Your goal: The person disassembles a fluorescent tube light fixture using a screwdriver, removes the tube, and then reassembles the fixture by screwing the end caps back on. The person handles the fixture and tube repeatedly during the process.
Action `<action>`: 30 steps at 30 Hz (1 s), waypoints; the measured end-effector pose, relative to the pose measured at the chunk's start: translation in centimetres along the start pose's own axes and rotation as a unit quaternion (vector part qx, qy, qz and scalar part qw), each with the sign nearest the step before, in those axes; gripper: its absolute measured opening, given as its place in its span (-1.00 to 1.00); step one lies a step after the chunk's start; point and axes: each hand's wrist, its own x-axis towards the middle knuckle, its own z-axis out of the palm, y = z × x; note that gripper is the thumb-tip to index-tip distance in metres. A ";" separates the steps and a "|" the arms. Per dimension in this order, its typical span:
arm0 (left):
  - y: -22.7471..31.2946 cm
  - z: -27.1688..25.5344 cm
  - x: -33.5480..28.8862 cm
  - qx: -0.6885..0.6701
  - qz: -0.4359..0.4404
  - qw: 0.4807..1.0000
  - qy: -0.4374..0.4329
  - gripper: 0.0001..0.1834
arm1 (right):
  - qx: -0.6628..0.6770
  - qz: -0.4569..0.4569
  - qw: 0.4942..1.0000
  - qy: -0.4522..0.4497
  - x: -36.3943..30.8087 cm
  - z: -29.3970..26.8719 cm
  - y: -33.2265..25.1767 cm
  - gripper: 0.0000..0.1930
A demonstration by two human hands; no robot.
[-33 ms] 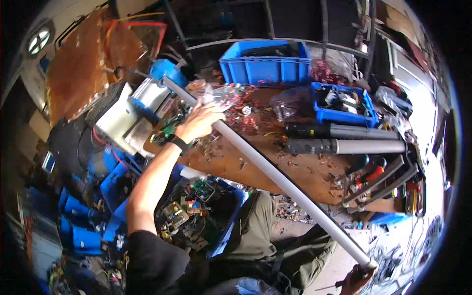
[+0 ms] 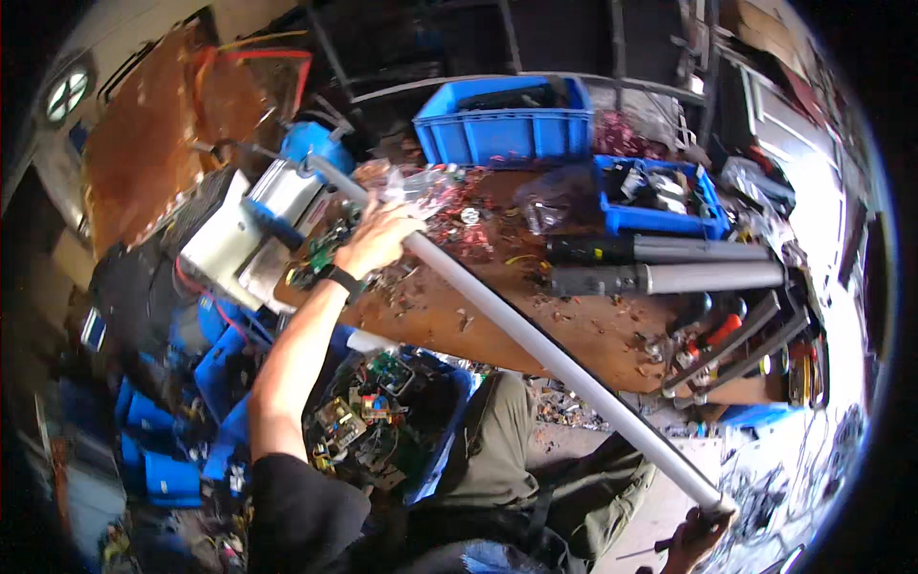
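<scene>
A long, light grey tube (image 2: pixel 535 342) slants across the view, its far end at the upper left over the bench and its near end at the lower right. My left hand (image 2: pixel 381 237), with a dark band on the wrist, is closed round its upper part. At the lower right end, partly cut off by the picture's edge, my right hand (image 2: pixel 696 543) has its fingers closed against the tube. A thin dark shaft like a screwdriver (image 2: pixel 662 546) sticks out of that same hand; most of it is hidden.
Two dark-and-grey tubes (image 2: pixel 708 277) lie on the brown bench (image 2: pixel 488 330) among scraps. Behind stand a large blue crate (image 2: pixel 502 139) and a smaller blue bin (image 2: pixel 660 222). Hand tools (image 2: pixel 727 330) lie at right. Below left, a blue bin (image 2: pixel 449 430) holds circuit boards.
The background has shifted slightly to the left in view. Both hands keep their hold on the tube, which stays at nearly the same slant.
</scene>
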 end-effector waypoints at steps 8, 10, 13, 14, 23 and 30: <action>10.8 0.3 2.8 -0.156 -0.003 0.987 0.047 -0.38 | -0.057 -0.059 0.991 -0.101 -5.8 7.0 0.5 -0.64; 18.8 -1.7 2.7 -0.188 0.064 0.979 0.041 -0.48 | -0.095 -0.033 0.981 -0.169 -7.1 7.8 -1.1 -0.67; 30.5 -4.1 1.0 -0.356 0.156 0.921 -0.019 -0.44 | -0.133 0.006 0.975 -0.179 -7.7 8.9 -2.3 -0.70; 34.0 -4.7 0.5 -0.296 0.208 0.932 -0.033 -0.30 | -0.132 0.020 0.972 -0.195 -7.9 8.7 -2.9 -0.68; 45.6 -4.1 1.6 -0.263 0.285 0.922 -0.018 -0.55 | -0.170 -0.150 0.918 -0.325 -8.0 6.0 -1.9 -0.39; 45.3 -4.6 1.6 -0.240 0.295 0.923 -0.055 -0.55 | -0.083 -0.231 0.900 -0.359 -6.7 5.1 -1.7 -0.31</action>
